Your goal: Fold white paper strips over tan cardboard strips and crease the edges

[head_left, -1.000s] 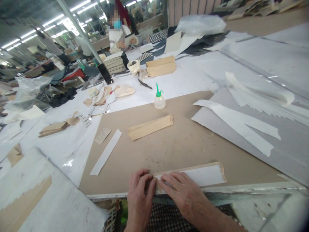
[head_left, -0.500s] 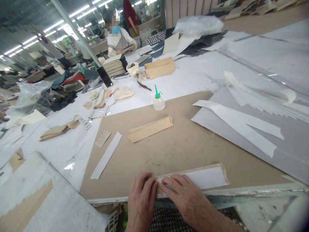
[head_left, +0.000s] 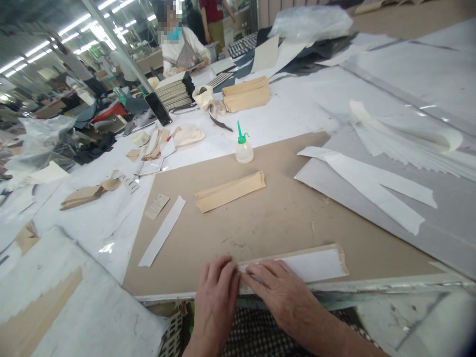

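Observation:
At the near edge of a brown board (head_left: 275, 213), a white strip (head_left: 320, 265) lies on a slightly wider tan strip (head_left: 339, 247). My left hand (head_left: 217, 297) has its fingers bent together at the strips' left end. Beside it, my right hand (head_left: 280, 292) presses on the strips, with a thin dark object (head_left: 258, 279) partly visible among its fingers. Both hands' fingertips are close together. Farther up the board are a folded tan stack (head_left: 230, 192), a single white strip (head_left: 162, 231) and a small printed label (head_left: 156, 206).
A bottle with a green nozzle (head_left: 244, 150) stands at the board's far edge. White strips (head_left: 375, 188) lie on a grey sheet (head_left: 409, 233) at the right. Beyond are a phone (head_left: 158, 109), tan bundles (head_left: 246, 94) and a seated person (head_left: 182, 49).
The view has shifted slightly, so the table items appear a little higher. My hands stay at the strips' left end. In the background, the person in red shows more fully.

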### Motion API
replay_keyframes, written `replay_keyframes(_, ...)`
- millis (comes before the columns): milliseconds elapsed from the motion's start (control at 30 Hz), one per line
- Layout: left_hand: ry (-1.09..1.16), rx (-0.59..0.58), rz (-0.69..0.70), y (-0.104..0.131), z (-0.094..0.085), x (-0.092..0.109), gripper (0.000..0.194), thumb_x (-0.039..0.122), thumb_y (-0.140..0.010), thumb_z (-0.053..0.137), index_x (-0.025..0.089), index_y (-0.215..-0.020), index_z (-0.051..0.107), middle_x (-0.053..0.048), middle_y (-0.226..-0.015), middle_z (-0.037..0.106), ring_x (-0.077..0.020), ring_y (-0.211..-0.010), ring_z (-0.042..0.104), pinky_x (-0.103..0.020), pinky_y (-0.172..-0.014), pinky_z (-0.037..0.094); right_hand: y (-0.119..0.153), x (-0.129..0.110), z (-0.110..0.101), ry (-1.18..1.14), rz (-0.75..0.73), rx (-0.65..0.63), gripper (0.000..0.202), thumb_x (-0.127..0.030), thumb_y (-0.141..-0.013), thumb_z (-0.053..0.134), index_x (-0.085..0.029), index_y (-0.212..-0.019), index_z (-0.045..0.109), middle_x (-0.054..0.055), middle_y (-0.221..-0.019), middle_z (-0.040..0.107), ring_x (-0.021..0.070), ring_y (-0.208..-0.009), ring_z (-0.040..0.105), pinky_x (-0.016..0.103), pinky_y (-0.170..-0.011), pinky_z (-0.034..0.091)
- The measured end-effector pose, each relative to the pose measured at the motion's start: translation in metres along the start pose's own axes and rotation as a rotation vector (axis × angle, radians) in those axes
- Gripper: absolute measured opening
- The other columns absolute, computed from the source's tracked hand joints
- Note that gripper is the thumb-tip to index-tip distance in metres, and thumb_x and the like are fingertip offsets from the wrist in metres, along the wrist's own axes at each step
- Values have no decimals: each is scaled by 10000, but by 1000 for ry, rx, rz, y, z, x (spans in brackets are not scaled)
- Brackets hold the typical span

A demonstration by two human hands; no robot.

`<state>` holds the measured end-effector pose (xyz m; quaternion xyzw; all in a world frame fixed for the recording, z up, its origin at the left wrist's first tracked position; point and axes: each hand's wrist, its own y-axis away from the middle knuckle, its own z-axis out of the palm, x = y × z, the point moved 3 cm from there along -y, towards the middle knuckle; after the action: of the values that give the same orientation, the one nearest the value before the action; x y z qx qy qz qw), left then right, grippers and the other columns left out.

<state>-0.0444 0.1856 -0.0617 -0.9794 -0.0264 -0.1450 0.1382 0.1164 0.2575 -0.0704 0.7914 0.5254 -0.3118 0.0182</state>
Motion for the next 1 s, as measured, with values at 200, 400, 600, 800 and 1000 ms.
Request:
replay_keyframes(200, 257, 53, -105, 9, -1, -12, 120, 226, -963, 581, 227, -1068, 641, -76, -1163, 622, -194, -1075, 638, -333, -913, 574, 1, 0, 1, 11, -18, 11, 424, -94, -955, 532, -127, -1378, 532, 130, -1269, 601, 285, -1099, 519, 461, -964, 466)
replay_keyframes(400, 203, 63, -23, 9, 1, -5, 190, 180, -967, 567, 234, -1111, 679, -74, -1132, 637, -182, -1032, 647, -301, -897, 578, 2, 1, 3, 26, -21, 27, 444, -87, -943, 541, -130, -1385, 532, 123, -1276, 602, 290, -1109, 520, 476, -965, 470)
replay_keyframes(600, 108, 66, 66, 8, 1, 1, 249, 130, -963, 561, 229, -1175, 645, -82, -1140, 638, -191, -1034, 618, -323, -912, 562, 2, 0, 3, 3, -15, 16, 412, -85, -956, 527, -112, -1367, 541, 124, -1271, 603, 290, -1105, 508, 480, -972, 464)
replay_keyframes(800, 196, 11, -27, 9, -2, -4, 217, 166, -973, 551, 236, -1162, 633, -78, -1179, 611, -184, -1088, 620, -315, -942, 561, 1, 1, 1, -6, -18, 23, 428, -73, -941, 551, -118, -1366, 538, 116, -1270, 600, 294, -1095, 510, 490, -965, 467)
replay_keyframes(1000, 253, -4, -125, 6, 1, -10, 206, 223, -982, 539, 243, -1175, 610, -77, -1232, 588, -191, -1143, 604, -349, -989, 538, 1, 3, -1, -53, 2, -19, 461, -30, -911, 576, -144, -1356, 536, 99, -1292, 583, 283, -1137, 501, 474, -1010, 446)
